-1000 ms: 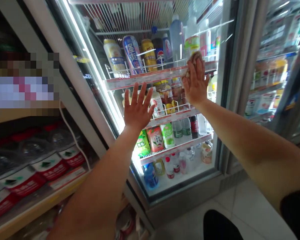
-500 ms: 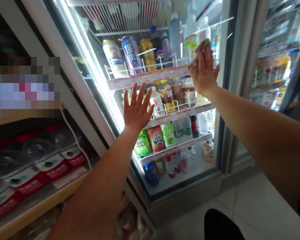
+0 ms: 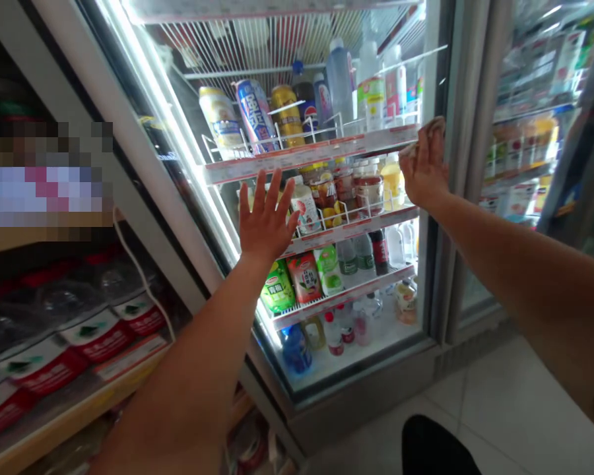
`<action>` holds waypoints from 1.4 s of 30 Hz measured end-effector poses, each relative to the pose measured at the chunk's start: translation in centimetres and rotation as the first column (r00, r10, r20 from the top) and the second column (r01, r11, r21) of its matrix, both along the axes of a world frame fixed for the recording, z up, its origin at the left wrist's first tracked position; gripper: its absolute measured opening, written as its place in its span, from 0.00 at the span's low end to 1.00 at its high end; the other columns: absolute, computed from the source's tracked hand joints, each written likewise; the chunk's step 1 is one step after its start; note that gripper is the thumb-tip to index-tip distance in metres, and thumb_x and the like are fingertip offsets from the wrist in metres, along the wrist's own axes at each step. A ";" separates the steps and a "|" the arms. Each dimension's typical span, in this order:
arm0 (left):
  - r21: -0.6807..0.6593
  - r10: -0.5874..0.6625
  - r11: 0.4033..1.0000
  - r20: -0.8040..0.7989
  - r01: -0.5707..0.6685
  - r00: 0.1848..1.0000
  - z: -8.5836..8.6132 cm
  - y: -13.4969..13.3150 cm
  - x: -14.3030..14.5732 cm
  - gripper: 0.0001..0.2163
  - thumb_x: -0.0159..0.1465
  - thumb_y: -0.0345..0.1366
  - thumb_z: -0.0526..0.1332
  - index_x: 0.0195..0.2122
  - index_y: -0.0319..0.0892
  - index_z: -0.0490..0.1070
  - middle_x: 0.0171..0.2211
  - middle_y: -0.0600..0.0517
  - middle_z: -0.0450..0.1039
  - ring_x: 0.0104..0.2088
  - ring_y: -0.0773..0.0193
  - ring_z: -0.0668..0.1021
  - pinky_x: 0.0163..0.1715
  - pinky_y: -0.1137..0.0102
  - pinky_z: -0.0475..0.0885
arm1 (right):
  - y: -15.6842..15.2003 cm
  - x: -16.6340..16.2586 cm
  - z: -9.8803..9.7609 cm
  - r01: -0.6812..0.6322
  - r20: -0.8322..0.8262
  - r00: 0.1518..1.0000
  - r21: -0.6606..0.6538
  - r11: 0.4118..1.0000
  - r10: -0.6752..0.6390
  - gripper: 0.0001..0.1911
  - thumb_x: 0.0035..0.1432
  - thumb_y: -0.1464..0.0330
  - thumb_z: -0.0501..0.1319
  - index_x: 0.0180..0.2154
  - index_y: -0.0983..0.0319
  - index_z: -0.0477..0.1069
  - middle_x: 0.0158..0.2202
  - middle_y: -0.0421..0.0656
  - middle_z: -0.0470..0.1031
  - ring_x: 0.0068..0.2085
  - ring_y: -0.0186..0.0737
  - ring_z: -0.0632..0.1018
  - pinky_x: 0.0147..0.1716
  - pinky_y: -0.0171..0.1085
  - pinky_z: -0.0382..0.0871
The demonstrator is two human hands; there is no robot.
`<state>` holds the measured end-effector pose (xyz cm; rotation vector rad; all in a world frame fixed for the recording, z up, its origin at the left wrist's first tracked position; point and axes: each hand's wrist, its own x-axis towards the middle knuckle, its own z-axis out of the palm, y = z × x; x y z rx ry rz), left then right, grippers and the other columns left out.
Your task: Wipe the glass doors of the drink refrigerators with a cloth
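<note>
My left hand [image 3: 267, 221] lies on the glass door [image 3: 371, 359] of a lit drinks cooler, open with its fingers spread. Higher up, near the right door frame [image 3: 438, 277], my right hand [image 3: 426, 173] presses a brownish cloth [image 3: 437, 125] to the glass. Most of the cloth is hidden under that palm and its fingers. Behind the glass, a white can [image 3: 221, 122], a blue can [image 3: 255, 117] and a gold can [image 3: 288, 113] stand on the upper shelf. Below my left hand are a green pouch [image 3: 278, 288] and a red pouch [image 3: 305, 278].
At left, large bottles with red labels [image 3: 96, 335] stand on a wood-edged shelf [image 3: 79, 417], a white cable [image 3: 142, 280] hanging before them. Another cooler [image 3: 517, 155] adjoins on the right. Pale floor tiles [image 3: 505, 389] and a dark rounded shape [image 3: 435, 448] show below.
My right hand has slid the cloth to the right and down, from over the upper-shelf bottles to the door's right edge. My left hand stays spread on the glass. The view has shifted slightly.
</note>
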<state>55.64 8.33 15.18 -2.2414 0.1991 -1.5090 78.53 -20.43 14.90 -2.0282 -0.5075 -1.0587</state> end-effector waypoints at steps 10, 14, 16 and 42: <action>0.000 -0.017 1.000 0.009 0.017 1.000 -0.1 0.2 0.1 0.29 0.71 0.46 0.53 0.71 0.51 0.46 0.72 0.52 0.42 0.72 0.56 0.40 0.70 0.48 0.31 | 0.1 -0.8 -10.1 -0.010 0.275 0.958 -0.248 0.969 0.081 0.36 0.68 0.57 0.48 0.71 0.65 0.45 0.73 0.53 0.37 0.73 0.56 0.42 0.67 0.61 0.51; -0.004 -0.004 1.000 0.001 0.004 1.000 -0.1 0.2 0.1 0.30 0.71 0.46 0.53 0.71 0.52 0.46 0.72 0.51 0.42 0.72 0.56 0.41 0.70 0.48 0.31 | 1.7 -2.5 -12.0 -0.104 0.354 0.910 -0.312 0.944 0.217 0.36 0.68 0.58 0.51 0.72 0.57 0.43 0.74 0.45 0.37 0.73 0.55 0.42 0.69 0.61 0.50; -0.021 -0.009 1.000 -0.011 0.009 1.000 0.0 0.1 0.0 0.29 0.71 0.46 0.53 0.71 0.52 0.46 0.72 0.50 0.43 0.72 0.56 0.40 0.70 0.47 0.31 | 2.6 -3.3 -10.7 -0.119 0.362 0.902 -0.317 0.941 0.236 0.36 0.68 0.59 0.51 0.72 0.55 0.41 0.74 0.42 0.38 0.73 0.55 0.42 0.69 0.61 0.50; -0.108 -0.027 0.994 -0.059 0.020 0.998 0.1 -0.8 -0.4 0.27 0.71 0.46 0.51 0.70 0.50 0.52 0.71 0.51 0.45 0.72 0.55 0.42 0.71 0.47 0.32 | 10.5 -9.9 -7.2 -0.105 0.417 0.876 -0.326 0.940 0.243 0.35 0.70 0.60 0.48 0.72 0.50 0.33 0.73 0.40 0.42 0.72 0.51 0.45 0.69 0.61 0.46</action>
